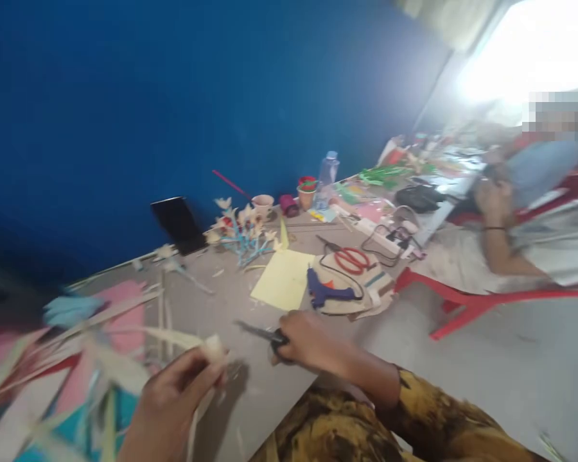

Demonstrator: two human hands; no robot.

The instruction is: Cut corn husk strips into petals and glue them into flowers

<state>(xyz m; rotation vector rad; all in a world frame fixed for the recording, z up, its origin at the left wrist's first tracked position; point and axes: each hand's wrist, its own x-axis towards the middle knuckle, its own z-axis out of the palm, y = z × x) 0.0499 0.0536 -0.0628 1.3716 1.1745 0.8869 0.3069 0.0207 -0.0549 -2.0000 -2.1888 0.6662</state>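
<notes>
My left hand [173, 398] is closed in a pinch on a pale strip of dried leaf [212, 350], which is blurred by motion. My right hand [311, 340] is wrapped round the handles of dark scissors [257, 332], whose blades point left over the grey table [250, 385]. A yellow sheet of paper [284, 279] lies just beyond my right hand. Beside it a blue glue gun [325, 292] rests on a woven mat, with red-handled scissors [351, 258] behind it.
Pink and blue paper and long leaf strips [91, 333] lie at the left. A bunch of handmade flowers [241, 231], cups, a water bottle [327, 173] and a dark phone [178, 221] stand along the blue wall. Another person [510, 205] sits at the right near a red chair [462, 298].
</notes>
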